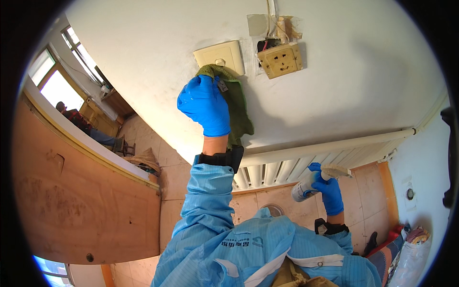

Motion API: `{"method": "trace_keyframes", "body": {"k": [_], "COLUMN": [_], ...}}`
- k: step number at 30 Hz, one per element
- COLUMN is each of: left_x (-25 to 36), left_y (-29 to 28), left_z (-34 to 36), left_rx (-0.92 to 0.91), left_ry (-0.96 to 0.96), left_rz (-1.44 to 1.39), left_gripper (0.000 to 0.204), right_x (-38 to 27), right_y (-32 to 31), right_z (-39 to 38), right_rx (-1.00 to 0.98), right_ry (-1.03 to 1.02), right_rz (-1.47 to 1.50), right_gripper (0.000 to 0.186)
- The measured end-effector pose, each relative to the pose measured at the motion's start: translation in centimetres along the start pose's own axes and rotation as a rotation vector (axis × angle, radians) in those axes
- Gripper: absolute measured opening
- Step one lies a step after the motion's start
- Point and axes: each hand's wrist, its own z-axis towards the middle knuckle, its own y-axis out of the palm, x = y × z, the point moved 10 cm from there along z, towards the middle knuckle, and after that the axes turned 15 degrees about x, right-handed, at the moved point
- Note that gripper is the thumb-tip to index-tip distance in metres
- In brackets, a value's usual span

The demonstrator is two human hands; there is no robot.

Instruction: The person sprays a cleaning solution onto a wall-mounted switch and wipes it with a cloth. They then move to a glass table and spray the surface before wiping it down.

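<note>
Two gloved hands: left (204, 104) grips one green cloth (235, 103); right (330, 189) clasps one spray bottle (306, 185).

a yellowed wall socket (280, 60) is hanging slightly askew on the white wall, loose wires (273, 21) showing above it (taped over with clear film). a white radiator (306, 165) is running under a pipe (330, 145). a wooden door (71, 191) is standing open at the left, and bags (406, 248) are sitting on the tiled floor (368, 191).
</note>
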Motion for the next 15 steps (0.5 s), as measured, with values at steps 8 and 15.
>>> {"method": "trace_keyframes", "body": {"k": [8, 15], "left_x": [0.7, 1.6], "left_y": [-0.5, 0.5], "left_z": [-0.4, -1.1], "left_rx": [0.041, -0.061], "left_ry": [0.011, -0.022], "left_rz": [0.053, 0.027], "left_gripper": [0.014, 0.014], "right_x": [0.2, 0.1], "right_y": [-0.6, -0.8], "right_z": [0.2, 0.2], "right_rx": [-0.002, 0.006], "right_ry": [-0.011, 0.001], "right_rz": [-0.001, 0.012], "right_gripper": [0.058, 0.061]}}
